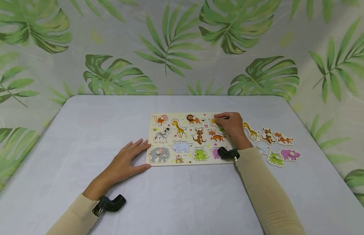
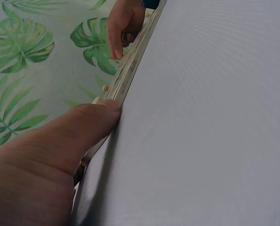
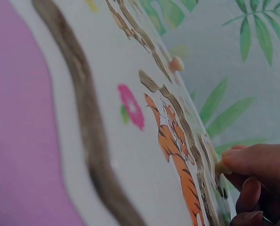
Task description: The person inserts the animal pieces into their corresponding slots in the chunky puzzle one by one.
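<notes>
A wooden animal puzzle board (image 1: 211, 162) lies flat on the white-covered table. At its upper right corner my right hand (image 1: 232, 125) pinches the small knob of a yellow animal piece (image 1: 213, 122), mostly hidden by the fingers; its kind cannot be made out. The piece lies at its recess. My left hand (image 1: 123, 164) rests at the board's left edge with fingers extended, the thumb (image 2: 95, 120) touching the edge. Knobbed elephant (image 1: 163, 157), monkey (image 1: 160, 120), lion (image 1: 193, 120) and zebra (image 1: 162, 136) pieces sit in the board. Printed giraffe, kangaroo, tiger, rhino, frog and hippo recesses show.
Right of the board lie loose pieces: giraffe (image 1: 252, 133), kangaroo (image 1: 268, 137), tiger (image 1: 283, 139), rhino (image 1: 263, 149), frog (image 1: 275, 160) and hippo (image 1: 287, 153). My right forearm partly covers the board's lower right corner. A leaf-patterned cloth (image 1: 176, 81) hangs behind the table.
</notes>
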Tool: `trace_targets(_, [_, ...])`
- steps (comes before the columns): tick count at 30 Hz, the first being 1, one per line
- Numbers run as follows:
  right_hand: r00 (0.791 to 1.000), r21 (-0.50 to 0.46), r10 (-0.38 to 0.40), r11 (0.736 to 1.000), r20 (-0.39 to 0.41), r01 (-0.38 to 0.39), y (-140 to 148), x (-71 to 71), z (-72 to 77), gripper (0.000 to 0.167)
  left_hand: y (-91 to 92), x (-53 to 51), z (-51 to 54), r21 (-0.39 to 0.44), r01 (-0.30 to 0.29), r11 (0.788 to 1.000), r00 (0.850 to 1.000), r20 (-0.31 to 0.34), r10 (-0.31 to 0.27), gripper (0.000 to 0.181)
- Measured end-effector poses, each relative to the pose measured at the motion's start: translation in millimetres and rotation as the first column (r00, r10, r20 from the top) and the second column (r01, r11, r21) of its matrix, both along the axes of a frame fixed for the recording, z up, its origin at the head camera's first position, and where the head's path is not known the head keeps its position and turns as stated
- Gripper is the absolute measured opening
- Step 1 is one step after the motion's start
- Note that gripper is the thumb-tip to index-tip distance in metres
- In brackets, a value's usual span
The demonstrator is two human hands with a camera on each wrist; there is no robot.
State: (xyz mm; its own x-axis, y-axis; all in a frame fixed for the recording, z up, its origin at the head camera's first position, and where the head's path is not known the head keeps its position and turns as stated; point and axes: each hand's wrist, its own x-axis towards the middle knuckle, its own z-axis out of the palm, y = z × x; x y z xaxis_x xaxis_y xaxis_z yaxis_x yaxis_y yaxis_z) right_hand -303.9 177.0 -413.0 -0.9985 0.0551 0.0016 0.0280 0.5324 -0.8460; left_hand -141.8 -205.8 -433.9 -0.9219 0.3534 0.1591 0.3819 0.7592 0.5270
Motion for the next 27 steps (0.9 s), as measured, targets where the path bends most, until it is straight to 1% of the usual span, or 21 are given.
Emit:
trace_targets(13, [1.0, 0.024, 0.006, 1.0, -0.011, -0.005, 0.0, -1.3, -0.7, 0.022, 0.1, 0.5, 0.5, 0.0, -0.003, 1.0, 1.0, 0.004, 0.003, 0.072])
trace_targets(17, [1.0, 0.038, 0.013, 0.999, -0.008, -0.013, 0.6, 0.0, -0.2, 0.023, 0.7, 1.0, 0.9, -0.003, -0.003, 1.0, 1.0, 0.015, 0.003, 0.072])
trace_targets(24, [1.0, 0.025, 0.014, 1.0, -0.013, -0.013, -0.2, 0.3, 0.0, 0.021, 0.7, 0.4, 0.5, -0.006, -0.001, 1.0, 1.0, 0.006, 0.001, 0.072])
trace_targets(27, [1.0, 0.024, 0.009, 1.0, -0.011, -0.009, 0.4, -0.4, -0.5, 0.021, 1.0, 0.1, 0.2, -0.01, -0.002, 1.0, 1.0, 0.014, 0.002, 0.072])
